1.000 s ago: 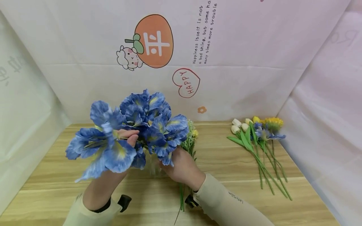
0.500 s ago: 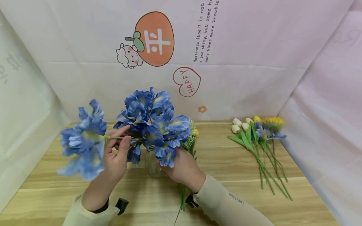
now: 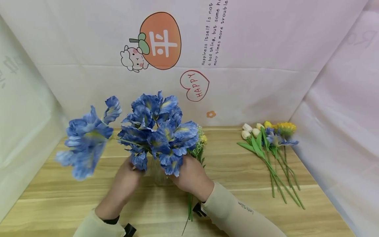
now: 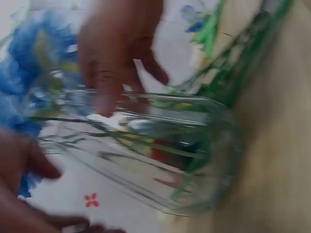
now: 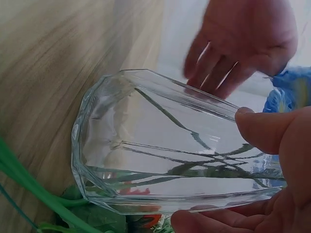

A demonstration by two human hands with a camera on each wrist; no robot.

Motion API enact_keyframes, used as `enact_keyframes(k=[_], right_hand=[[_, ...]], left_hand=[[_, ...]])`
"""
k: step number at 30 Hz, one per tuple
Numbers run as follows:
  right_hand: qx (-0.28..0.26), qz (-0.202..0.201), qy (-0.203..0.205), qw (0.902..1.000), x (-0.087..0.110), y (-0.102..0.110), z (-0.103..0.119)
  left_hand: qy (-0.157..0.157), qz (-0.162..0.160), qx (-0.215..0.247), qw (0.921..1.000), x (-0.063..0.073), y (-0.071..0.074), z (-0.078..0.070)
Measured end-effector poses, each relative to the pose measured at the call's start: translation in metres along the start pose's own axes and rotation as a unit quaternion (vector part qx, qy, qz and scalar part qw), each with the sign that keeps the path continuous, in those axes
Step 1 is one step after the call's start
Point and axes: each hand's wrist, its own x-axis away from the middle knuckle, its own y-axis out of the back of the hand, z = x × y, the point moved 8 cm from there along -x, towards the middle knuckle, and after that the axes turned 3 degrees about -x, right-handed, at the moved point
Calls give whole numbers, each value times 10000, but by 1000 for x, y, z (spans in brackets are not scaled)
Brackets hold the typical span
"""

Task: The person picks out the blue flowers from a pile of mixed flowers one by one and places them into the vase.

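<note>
A clear faceted glass vase [image 5: 170, 150] stands on the wooden table, with thin stems crossing inside it. Blue irises [image 3: 165, 131] spill over its mouth, and one long iris [image 3: 86, 141] leans far out to the left. My right hand [image 3: 192, 176] holds the vase near its neck, thumb on one side and fingers on the other, as the right wrist view shows. Beside the vase's left side is my left hand [image 5: 248, 41], its fingers extended and nothing in them. In the head view petals cover the fingertips of both hands.
Right of the vase lies a bunch of greenery with yellow blooms [image 3: 199, 148], its stems pointing toward me. Farther right lie white tulips [image 3: 247, 131], a yellow sunflower [image 3: 285, 129] and a blue flower [image 3: 275, 140]. A printed cloth [image 3: 254, 92] hangs behind the table [image 3: 231, 164].
My left hand has let go of the left iris's stem and dropped down beside the vase. That iris now leans out to the left on its own. My right hand has stayed at the vase.
</note>
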Motion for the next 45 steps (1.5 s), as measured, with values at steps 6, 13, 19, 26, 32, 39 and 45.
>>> enact_keyframes(k=[6, 13, 19, 26, 32, 39, 45], right_hand=[[260, 27, -127, 9996, -2, -1, 0], [335, 147, -208, 9991, -3, -4, -3], [415, 136, -77, 9990, -2, -3, -3], [-595, 1275, -1271, 9819, 1, -8, -25], [-141, 1266, -2150, 9683, 20, 23, -74], [474, 1233, -3126, 9407, 73, 79, -165], [835, 1438, -3665, 9154, 125, 120, -236]], left_hand=[[-2109, 435, -674, 9742, 0, -29, -16], [-3300, -76, -1224, 9360, 2, -32, -27], [-3043, -259, -1832, 9344, -1, -34, -24], [-3705, -439, -1776, 9106, 8, -33, -26], [-3777, -360, -1926, 9050, 11, -31, -24], [-3683, -317, -2197, 9028, 11, -33, -23], [-3560, -251, -1984, 9128, 9, -32, -22]])
